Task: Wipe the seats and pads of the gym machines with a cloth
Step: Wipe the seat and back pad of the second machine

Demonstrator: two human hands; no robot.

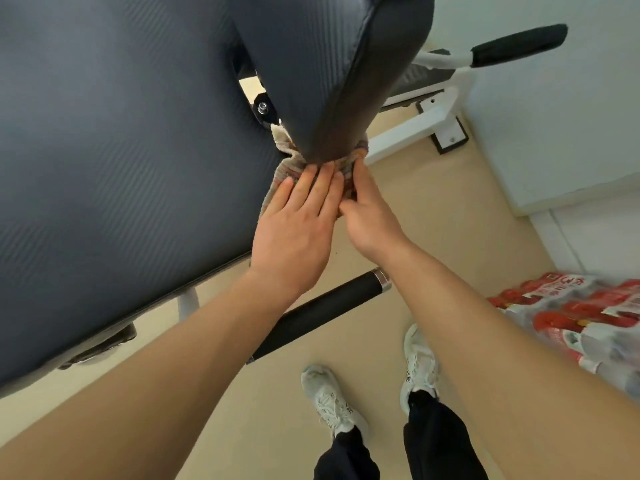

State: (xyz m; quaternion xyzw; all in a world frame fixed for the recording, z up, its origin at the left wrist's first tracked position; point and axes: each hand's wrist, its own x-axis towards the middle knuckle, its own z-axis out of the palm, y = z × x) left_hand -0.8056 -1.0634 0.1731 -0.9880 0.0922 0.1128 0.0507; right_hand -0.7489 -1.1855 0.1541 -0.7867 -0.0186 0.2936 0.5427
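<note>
The cloth (284, 169), beige with faint stripes, sits just above centre, wrapped round the lower tip of the narrow dark pad (346, 81) that runs up toward 12 o'clock; likely it is cupped there so the rounded end gets wiped all round; the left hand (294, 233) lies flat on it with straight fingers close together, pressing the fabric against the pad; the right hand (369, 213), touching the left at 1 o'clock of it, appears to pinch the cloth's edge between thumb and forefinger to keep it from slipping; the broad ribbed pad (121, 133) fills 9 to 11 o'clock; at 4 o'clock lies a wrapped pack (571, 313) with red labels, the characters too blurred to read.
</note>
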